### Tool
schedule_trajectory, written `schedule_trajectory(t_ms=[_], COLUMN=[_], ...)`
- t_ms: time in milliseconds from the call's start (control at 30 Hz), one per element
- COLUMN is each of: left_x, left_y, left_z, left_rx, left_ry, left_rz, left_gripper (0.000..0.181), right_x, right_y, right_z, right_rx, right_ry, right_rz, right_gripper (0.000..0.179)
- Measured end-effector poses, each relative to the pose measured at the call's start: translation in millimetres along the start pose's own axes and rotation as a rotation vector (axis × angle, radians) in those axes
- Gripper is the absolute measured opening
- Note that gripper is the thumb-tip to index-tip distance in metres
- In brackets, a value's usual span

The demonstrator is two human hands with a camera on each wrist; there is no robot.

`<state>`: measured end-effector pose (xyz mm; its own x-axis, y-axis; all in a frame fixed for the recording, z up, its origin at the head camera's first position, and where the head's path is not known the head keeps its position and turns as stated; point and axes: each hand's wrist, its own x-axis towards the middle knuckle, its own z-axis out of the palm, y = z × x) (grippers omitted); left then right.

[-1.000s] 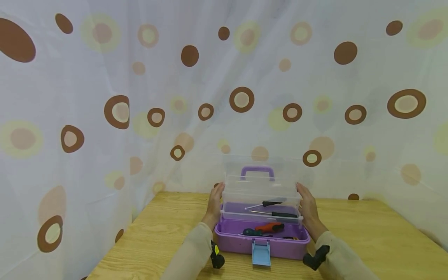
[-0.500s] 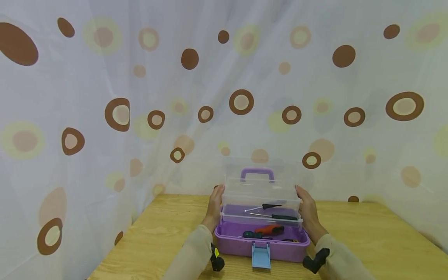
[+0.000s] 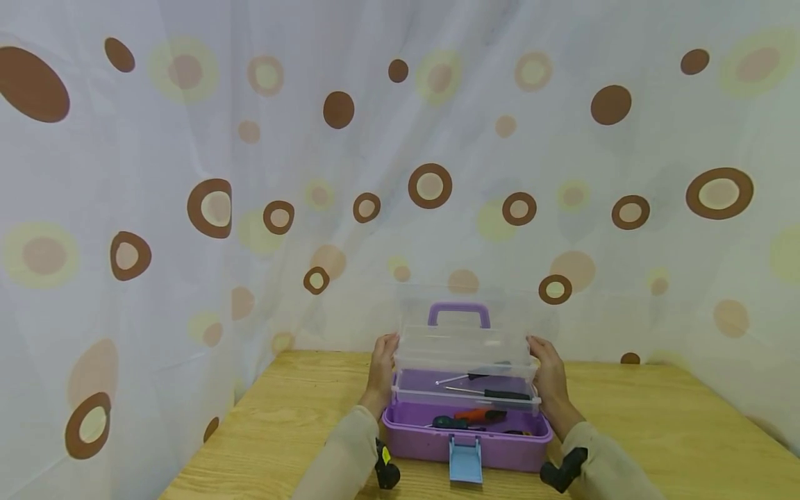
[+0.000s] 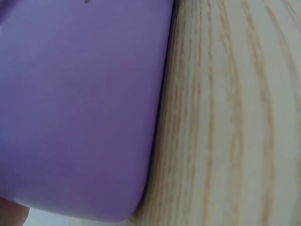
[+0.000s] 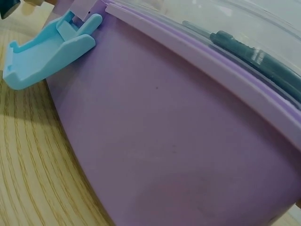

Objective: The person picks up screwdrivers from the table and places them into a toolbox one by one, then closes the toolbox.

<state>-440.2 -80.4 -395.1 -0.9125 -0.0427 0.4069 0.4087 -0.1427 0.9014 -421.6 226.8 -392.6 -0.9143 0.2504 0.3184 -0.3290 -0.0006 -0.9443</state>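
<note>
In the head view, a purple toolbox [image 3: 412,442] stands on the table, its light blue latch [image 3: 465,463] hanging down in front. Above its opening sit a clear tray [image 3: 431,397] and the raised clear lid [image 3: 412,344] with a purple handle [image 3: 459,306]. Two screwdrivers with black handles [image 3: 506,395] show in or behind the tray. In the box lie a dark green-handled tool [image 3: 450,421] and a red-and-black tool [image 3: 478,415]. My left hand [image 3: 380,371] touches the left end of the clear parts, my right hand [image 3: 550,375] the right end. Both thumbs are hidden.
The toolbox rests on a pale wooden table [image 3: 300,403]. Behind and to the sides hangs a white curtain [image 3: 375,153] with brown and yellow circles. A black wrist camera [image 3: 564,470] sits at my right sleeve, another dark one [image 3: 386,467] at my left.
Both hands and the clear tray have come down slightly toward the box, hiding more of the red-and-black tool. The whole view has also shifted a little.
</note>
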Motion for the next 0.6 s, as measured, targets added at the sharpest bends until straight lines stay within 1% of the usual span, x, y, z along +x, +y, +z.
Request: schedule_trajectory(t_ms=[133, 233, 400, 533, 600], left_x=[-0.5, -0.5, -2.1, -2.5, -2.6], left_y=[-0.4, -1.0, -0.9, -0.9, 0.0], left_z=[2.5, 3.3, 2.9, 1.2, 0.6], left_rx=[0.017, 0.013, 0.048, 0.081, 0.095], left_ry=[0.023, 0.031, 0.061, 0.079, 0.076], left_rz=[0.025, 0.031, 0.041, 0.060, 0.069], left_gripper=[0.048, 0.050, 0.051, 0.040, 0.036], right_x=[-0.4, -1.1, -3.6, -4.3, -4.2], right_y=[-1.4, -1.9, -2.2, -2.7, -3.2], right_z=[-0.8, -0.7, -0.7, -0.9, -1.5], right_rx=[0.063, 0.109, 0.105, 0.096, 0.082], right_ry=[-0.015, -0.015, -0.004, -0.012, -0.018], right_rz=[0.012, 0.018, 0.025, 0.029, 0.033], right_gripper=[0.038, 0.037, 0.044, 0.045, 0.047])
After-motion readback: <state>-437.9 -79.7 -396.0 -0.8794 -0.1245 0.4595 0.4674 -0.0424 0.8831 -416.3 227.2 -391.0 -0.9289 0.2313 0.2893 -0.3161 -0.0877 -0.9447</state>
